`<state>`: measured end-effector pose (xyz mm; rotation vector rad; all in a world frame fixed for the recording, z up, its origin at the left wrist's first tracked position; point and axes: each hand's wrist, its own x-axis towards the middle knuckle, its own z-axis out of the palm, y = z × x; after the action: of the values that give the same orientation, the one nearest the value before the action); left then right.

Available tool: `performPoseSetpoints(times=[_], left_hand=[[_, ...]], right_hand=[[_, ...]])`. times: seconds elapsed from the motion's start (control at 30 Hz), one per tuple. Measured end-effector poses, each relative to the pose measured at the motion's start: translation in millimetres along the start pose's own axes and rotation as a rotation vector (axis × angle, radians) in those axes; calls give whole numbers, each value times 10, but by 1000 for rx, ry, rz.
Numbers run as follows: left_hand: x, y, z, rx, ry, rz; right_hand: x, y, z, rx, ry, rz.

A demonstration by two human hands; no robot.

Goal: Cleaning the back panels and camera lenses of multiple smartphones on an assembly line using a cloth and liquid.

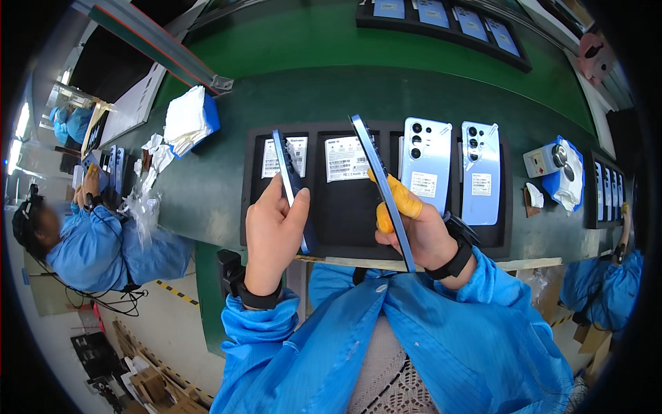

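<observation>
Work surface: a long green conveyor bench (331, 90), its edge curving across the view.

Lying directly on it:
- a black compartment tray (358, 228) at the near edge, holding two light blue phones (452, 169) back side up in its right compartments, and white label sheets (324, 159) in its left compartments;
- a second black tray (441, 31) at the far side, with a row of blue phones in it;
- a stack of white cloths on a blue block (189, 117) to the left;
- loose clear film scraps (141, 200) near the left edge;
- a small white and blue device (555, 165) to the right;
- another dark tray (607, 190) at the far right.
</observation>
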<state>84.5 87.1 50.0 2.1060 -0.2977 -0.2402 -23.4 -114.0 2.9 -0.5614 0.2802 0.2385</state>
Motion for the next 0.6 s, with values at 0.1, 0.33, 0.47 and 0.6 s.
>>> performPoseSetpoints(times=[0.1,0.33,0.47,0.6], left_hand=[[3,5,-5,-35,-18,-16],[36,90,-119,264,60,32],[77,-239,-272,213,109,81],[-33,-344,-256,-163,168,140]], right_hand=[[-5,11,-6,3,-8,-22],[-16,42,-44,-57,134,-90],[-71,-25,161,-388,209,-326],[-108,-53,72,-530,205,-575]])
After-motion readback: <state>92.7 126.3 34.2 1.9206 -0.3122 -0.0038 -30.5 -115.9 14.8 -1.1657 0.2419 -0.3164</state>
